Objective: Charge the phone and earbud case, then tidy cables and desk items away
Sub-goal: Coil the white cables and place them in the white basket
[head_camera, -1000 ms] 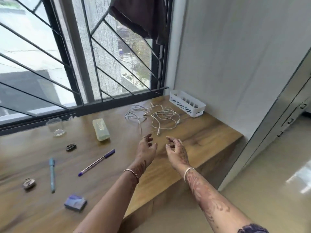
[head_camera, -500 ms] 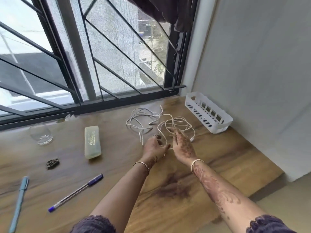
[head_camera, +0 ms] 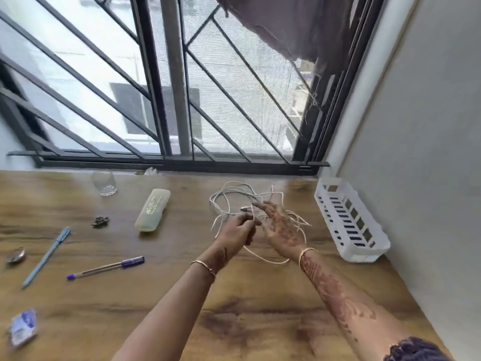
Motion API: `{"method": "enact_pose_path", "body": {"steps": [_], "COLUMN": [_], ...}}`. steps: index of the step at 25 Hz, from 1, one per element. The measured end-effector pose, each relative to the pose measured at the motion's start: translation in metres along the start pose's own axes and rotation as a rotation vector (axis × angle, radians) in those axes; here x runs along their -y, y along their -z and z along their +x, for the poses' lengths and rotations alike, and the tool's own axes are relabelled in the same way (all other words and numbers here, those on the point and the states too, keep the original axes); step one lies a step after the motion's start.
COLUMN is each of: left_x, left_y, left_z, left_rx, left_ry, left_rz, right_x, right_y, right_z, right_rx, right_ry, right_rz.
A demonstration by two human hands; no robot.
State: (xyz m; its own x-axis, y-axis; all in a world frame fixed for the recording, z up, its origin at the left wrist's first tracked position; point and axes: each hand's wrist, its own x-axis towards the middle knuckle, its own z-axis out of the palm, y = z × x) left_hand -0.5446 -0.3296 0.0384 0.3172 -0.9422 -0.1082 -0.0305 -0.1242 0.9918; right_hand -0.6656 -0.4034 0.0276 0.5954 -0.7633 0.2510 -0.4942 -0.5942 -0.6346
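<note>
A tangle of white cables [head_camera: 235, 195] lies on the wooden desk [head_camera: 247, 308] near the window. My left hand [head_camera: 238, 231] is curled at the near side of the tangle, fingers closed around a strand. My right hand [head_camera: 282, 227] lies over the right part of the tangle with fingers spread; a cable loop runs under its wrist. No phone or earbud case is visible.
A white slotted basket [head_camera: 350, 222] stands by the right wall. To the left lie a pale green case [head_camera: 153, 209], a glass [head_camera: 104, 183], a purple pen [head_camera: 105, 267], a light blue pen [head_camera: 46, 256], a dark clip [head_camera: 100, 221], a round metal item [head_camera: 16, 256] and a blue packet [head_camera: 23, 325].
Both hands have reached forward from above the desk's near part onto the cable tangle. The left hand has closed on a strand, and the view has moved closer to the desk.
</note>
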Motion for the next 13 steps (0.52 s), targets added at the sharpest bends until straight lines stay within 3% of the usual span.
{"method": "enact_pose_path", "body": {"steps": [4, 9, 13], "left_x": [-0.033, -0.057, -0.069], "left_y": [-0.014, -0.014, -0.006], "left_z": [-0.016, -0.022, -0.009], "left_rx": [0.022, 0.024, -0.048], "left_ry": [0.055, -0.067, -0.109], "left_rz": [-0.254, -0.531, -0.581], "right_x": [0.004, 0.022, 0.024], "right_y": [0.014, 0.026, 0.015], "right_z": [0.01, 0.016, 0.012], "right_rx": [-0.061, 0.037, 0.021], "right_ry": [0.098, 0.067, 0.089], "right_rz": [0.109, 0.214, 0.188]}}
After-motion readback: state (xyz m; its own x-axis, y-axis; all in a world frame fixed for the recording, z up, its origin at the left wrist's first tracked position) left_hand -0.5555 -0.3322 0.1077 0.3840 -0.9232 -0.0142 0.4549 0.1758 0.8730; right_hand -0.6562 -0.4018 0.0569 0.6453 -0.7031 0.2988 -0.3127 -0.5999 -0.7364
